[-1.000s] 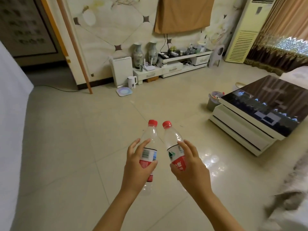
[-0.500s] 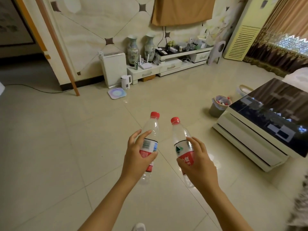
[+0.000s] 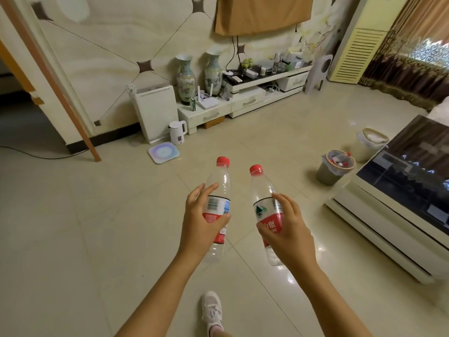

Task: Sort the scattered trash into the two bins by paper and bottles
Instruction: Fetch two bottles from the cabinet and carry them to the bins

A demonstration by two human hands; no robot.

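My left hand (image 3: 198, 222) grips a clear plastic bottle (image 3: 220, 188) with a red cap and red label, held upright over the tiled floor. My right hand (image 3: 286, 229) grips a second clear bottle (image 3: 263, 190) of the same kind, its cap tilted slightly left. A grey bin (image 3: 334, 167) with a clear liner stands on the floor at the right, with red-capped bottles inside. Behind it a pale bin (image 3: 370, 143) holds something white, perhaps paper. Both bins are well ahead and to the right of my hands.
A low coffee table (image 3: 398, 203) with a dark glass top fills the right side next to the bins. A white TV cabinet (image 3: 245, 100), vases, a kettle (image 3: 177, 132) and a scale (image 3: 164, 153) line the far wall. My white shoe (image 3: 212, 310) is below my hands.
The view has swung right and moved forward, so the bins and coffee table sit closer. Both hands keep their bottles, now held a little farther apart. My shoe has come into view.
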